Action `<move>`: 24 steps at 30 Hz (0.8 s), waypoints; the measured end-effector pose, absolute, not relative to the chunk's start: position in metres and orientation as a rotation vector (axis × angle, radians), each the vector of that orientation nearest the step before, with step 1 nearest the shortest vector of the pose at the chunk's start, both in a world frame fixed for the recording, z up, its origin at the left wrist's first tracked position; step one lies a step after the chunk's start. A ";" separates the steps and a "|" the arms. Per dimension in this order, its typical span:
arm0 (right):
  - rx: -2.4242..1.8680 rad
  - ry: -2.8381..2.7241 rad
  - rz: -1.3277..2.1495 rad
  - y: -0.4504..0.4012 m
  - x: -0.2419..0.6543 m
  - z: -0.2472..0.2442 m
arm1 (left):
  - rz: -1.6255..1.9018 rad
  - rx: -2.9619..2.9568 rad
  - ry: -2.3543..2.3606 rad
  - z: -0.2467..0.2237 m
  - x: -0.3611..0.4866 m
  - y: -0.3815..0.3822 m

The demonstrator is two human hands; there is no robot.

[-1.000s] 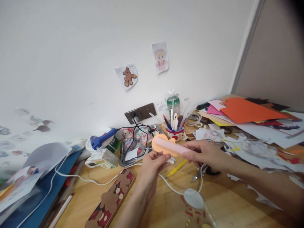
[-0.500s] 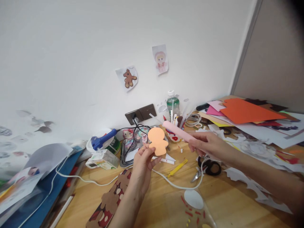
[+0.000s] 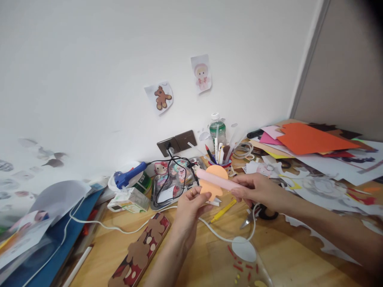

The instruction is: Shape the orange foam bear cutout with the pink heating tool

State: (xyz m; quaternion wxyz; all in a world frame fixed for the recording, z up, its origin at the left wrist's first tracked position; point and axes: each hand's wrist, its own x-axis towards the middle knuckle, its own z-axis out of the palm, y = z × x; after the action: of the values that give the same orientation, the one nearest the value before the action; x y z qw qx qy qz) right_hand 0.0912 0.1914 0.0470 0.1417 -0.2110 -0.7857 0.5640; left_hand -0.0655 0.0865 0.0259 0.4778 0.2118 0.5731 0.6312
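Observation:
My left hand (image 3: 191, 207) pinches a flat, light-orange doll-shaped cutout (image 3: 220, 172) by its lower edge, holding it above the desk. My right hand (image 3: 254, 189) grips a long pink wand (image 3: 217, 179) with a rounded tip. The wand lies across the front of the cutout and covers its middle; whether they touch I cannot tell. A white cable (image 3: 218, 238) loops on the desk and rises to just below my right hand. Under the hands are a yellow pen-like tool (image 3: 223, 211) and black-handled scissors (image 3: 267, 212), partly hidden by the right hand.
A blue glue gun (image 3: 130, 175) rests on a tub beside a small carton (image 3: 128, 200). Behind stand a metal tray (image 3: 154, 195), a pen cup (image 3: 223, 163) and a green-labelled bottle (image 3: 217, 129). A bear-patterned case (image 3: 140, 251) lies front left; coloured sheets (image 3: 317, 139) pile up right.
The cutout has moved right and slightly down with my left hand. The pink wand has shifted left and lower, and now crosses in front of the cutout instead of being beside it.

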 end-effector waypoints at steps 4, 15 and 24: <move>-0.631 -2.233 1.596 0.194 0.094 0.050 | 1.573 0.542 1.376 0.035 -0.064 0.083; -0.746 -2.115 1.445 0.203 0.096 0.052 | 1.706 0.512 1.232 0.039 -0.082 0.078; -0.646 -2.302 1.576 0.190 0.092 0.050 | 1.635 0.457 1.249 0.041 -0.071 0.082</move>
State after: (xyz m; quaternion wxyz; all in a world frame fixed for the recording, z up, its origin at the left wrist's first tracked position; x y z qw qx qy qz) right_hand 0.0916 0.1899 0.0500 0.1385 -0.2235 -0.7962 0.5450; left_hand -0.0712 0.0818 0.0413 0.4942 0.1884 0.5151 0.6745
